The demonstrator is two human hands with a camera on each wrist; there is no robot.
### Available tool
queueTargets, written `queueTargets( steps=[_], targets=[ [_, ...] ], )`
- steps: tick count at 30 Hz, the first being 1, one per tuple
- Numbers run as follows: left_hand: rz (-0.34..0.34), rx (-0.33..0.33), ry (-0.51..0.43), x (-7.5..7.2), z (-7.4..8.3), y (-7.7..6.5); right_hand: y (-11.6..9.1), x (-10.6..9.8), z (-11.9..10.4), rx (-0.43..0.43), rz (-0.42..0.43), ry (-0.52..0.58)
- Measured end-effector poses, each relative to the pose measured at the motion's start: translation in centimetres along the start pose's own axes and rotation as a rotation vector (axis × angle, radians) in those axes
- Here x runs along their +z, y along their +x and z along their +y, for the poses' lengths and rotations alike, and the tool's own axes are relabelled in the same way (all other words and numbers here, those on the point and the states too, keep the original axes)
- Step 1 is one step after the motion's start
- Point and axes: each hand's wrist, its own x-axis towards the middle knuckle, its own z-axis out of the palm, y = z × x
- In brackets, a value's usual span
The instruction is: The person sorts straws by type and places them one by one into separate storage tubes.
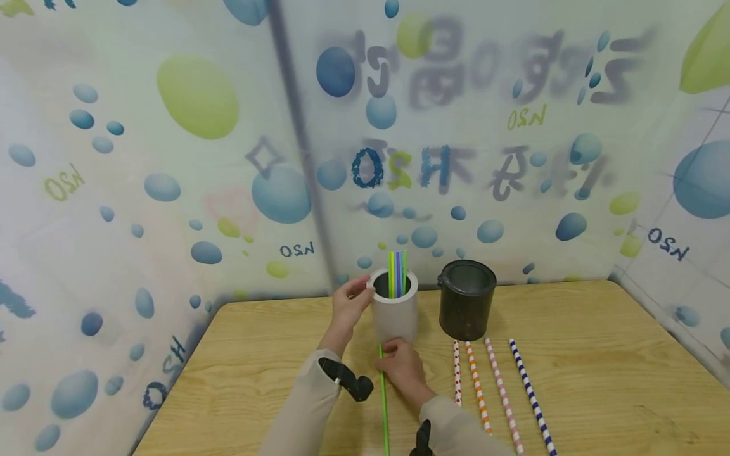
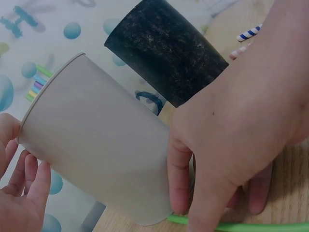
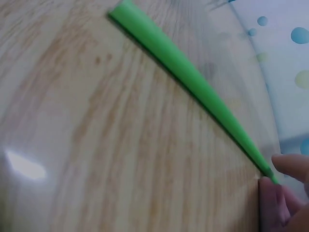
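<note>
The green straw (image 1: 384, 411) lies on the table (image 1: 616, 354), its far end pinched by the right hand (image 1: 403, 367). Probably it is light, bendable and easily crushed; a gentle hold at this end suits. The white cup (image 1: 395, 323) blocks the far side, its rim touched by the left hand (image 1: 349, 308); whether this hand grips, I cannot tell. The black bucket (image 1: 466, 307) stands right.

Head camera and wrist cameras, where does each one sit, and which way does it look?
Head: worn on the head, facing forward and down at the wooden table; left hand, right hand and sleeves show.
Left wrist: worn there, facing the side of the white cup; the left hand shows at the left edge, the right hand big at the right.
Right wrist: worn there, looking along the green straw; part of the right hand shows at lower right.
Head and left wrist both see the white cup and black bucket.
</note>
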Motion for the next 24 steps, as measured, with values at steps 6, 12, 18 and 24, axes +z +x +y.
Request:
queueTargets(
  steps=[6,12,18,24],
  targets=[
    [0.001,0.003,-0.007,0.03,-0.10,0.07,-0.05,0.22,-0.20,0.024,0.015,0.006],
    [0.004,0.001,-0.005,0.07,-0.04,-0.04,-0.18,0.37,-0.38,0.057,0.009,0.039],
    [0.002,-0.003,-0.004,0.04,0.00,-0.03,-0.22,0.47,-0.46,0.066,0.000,0.030],
    [-0.002,-0.010,-0.005,0.06,0.04,-0.05,-0.25,0.29,-0.51,0.069,-0.012,0.020]
  ],
)
